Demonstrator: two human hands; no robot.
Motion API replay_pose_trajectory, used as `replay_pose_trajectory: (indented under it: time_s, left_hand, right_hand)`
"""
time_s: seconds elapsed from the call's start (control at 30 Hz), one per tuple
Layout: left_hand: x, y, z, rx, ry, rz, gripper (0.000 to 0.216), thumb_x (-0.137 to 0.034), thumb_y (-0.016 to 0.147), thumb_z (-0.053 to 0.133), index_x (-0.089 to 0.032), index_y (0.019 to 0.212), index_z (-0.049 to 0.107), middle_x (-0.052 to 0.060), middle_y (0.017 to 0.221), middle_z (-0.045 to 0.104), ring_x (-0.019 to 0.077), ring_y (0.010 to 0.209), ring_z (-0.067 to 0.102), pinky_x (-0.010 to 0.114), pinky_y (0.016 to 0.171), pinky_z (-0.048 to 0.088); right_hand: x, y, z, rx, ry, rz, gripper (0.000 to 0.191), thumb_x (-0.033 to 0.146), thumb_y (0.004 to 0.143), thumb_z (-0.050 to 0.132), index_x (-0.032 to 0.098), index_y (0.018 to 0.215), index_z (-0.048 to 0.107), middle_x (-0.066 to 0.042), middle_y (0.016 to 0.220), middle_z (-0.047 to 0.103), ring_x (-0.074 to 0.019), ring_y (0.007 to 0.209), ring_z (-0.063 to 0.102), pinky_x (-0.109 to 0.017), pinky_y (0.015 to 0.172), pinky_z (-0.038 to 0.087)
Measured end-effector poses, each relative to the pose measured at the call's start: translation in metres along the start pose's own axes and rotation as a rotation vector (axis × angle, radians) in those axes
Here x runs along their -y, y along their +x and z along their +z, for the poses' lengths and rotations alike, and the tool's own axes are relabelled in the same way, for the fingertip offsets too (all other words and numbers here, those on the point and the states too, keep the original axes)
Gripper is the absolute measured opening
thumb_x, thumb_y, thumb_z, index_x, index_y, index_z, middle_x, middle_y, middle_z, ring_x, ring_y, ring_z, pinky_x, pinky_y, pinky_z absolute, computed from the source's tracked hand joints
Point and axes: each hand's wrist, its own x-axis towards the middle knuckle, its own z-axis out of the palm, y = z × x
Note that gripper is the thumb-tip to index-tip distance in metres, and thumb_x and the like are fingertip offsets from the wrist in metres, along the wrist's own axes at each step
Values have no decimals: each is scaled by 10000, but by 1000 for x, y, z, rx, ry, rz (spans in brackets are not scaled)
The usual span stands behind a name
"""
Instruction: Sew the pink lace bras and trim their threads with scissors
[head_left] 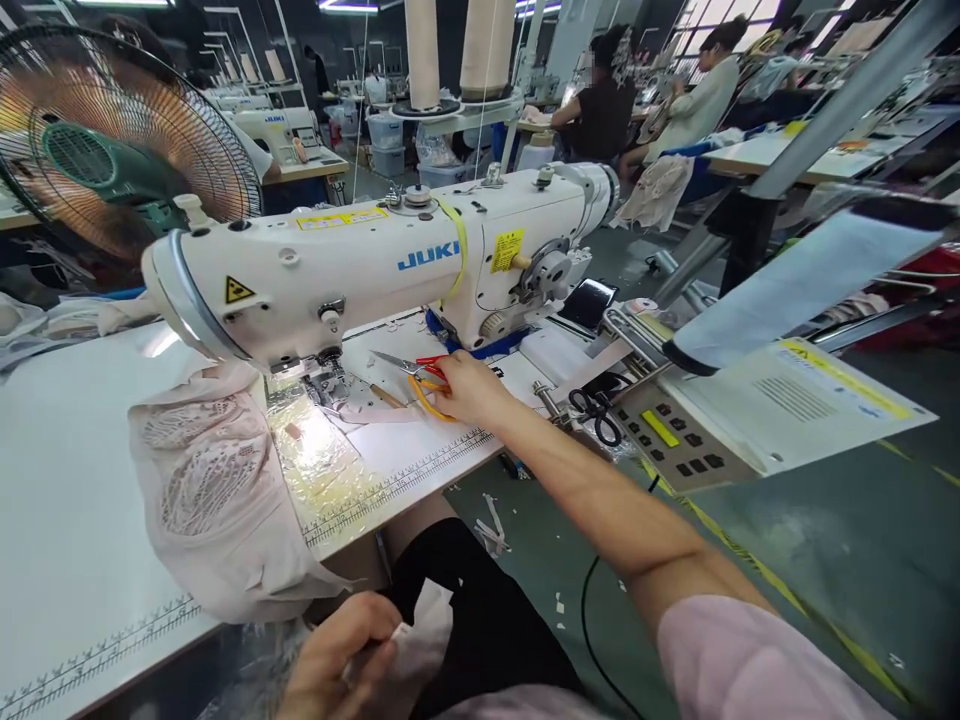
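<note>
On the sewing table, my right hand [471, 390] is closed at the handles of a pair of scissors [421, 372] with red and orange grips. The blades point left, toward the needle area of the white sewing machine [375, 262]. Low in the view, above my lap, my left hand [349, 650] pinches a piece of pale pink fabric [429, 628]. A pale pink lace bra [217, 480] lies on the table left of the needle, its lower part hanging over the front edge. A thin tool with a wooden handle [386, 396] rests beside the scissors.
A large fan [112, 150] stands at back left. Two thread cones [486, 50] rise behind the machine. To the right are a control panel [667, 435], black-handled scissors [596, 415] and a slanted metal pole [847, 110]. Other people sit at machines farther back.
</note>
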Motion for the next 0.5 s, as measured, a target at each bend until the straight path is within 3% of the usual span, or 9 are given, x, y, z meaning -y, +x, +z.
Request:
replay_pose_trajectory:
  time_s: [0.13,0.17,0.23,0.27,0.3,0.4,0.5]
  left_hand:
    - [0,-1,-3,20,-41,-18,301,-365,977,497,-202,756,618,48,817,677,173,737,630,238,692,504]
    - [1,-2,-4,40,-60,-7,279,-337,973,508,-202,757,623,43,822,684,163,733,630,223,688,497]
    - [3,-2,-5,84,-108,22,243,-288,969,524,-201,771,635,39,838,696,149,740,633,205,698,488]
    - [3,-2,-4,106,-138,30,236,-272,970,527,-200,779,644,41,846,700,146,749,636,200,703,486]
    - [3,-2,-4,126,-170,31,234,-265,972,531,-197,785,655,43,849,702,142,745,634,194,692,481]
    - [-2,-2,-3,138,-263,-4,237,-278,963,561,-186,777,676,54,841,704,133,695,619,183,618,462]
    - [-8,-1,-2,104,-317,-61,248,-297,933,596,-169,738,681,66,814,703,134,659,608,182,577,459]
  right_hand:
    - [-4,-77,10,52,161,14,548,305,635,890,119,1049,583,-34,940,559,-179,838,550,-288,748,487]
    - [-6,-100,19,122,380,-2,572,352,612,898,149,1027,561,-18,922,552,-165,793,528,-282,711,478]
    - [-11,-145,41,390,758,17,579,489,602,865,191,961,522,18,842,518,-132,669,462,-263,600,435]
    - [-13,-164,53,589,859,37,569,512,627,838,204,970,504,31,810,508,-124,638,441,-257,576,414]
    - [-13,-181,64,697,910,33,566,533,618,823,213,933,479,35,794,495,-119,629,418,-253,563,394]
    - [-11,-209,87,895,889,-44,625,577,577,811,229,896,401,26,817,470,-130,659,418,-267,578,391]
    - [-4,-210,88,950,728,-111,694,660,558,788,232,929,387,18,832,463,-150,685,420,-276,584,366]
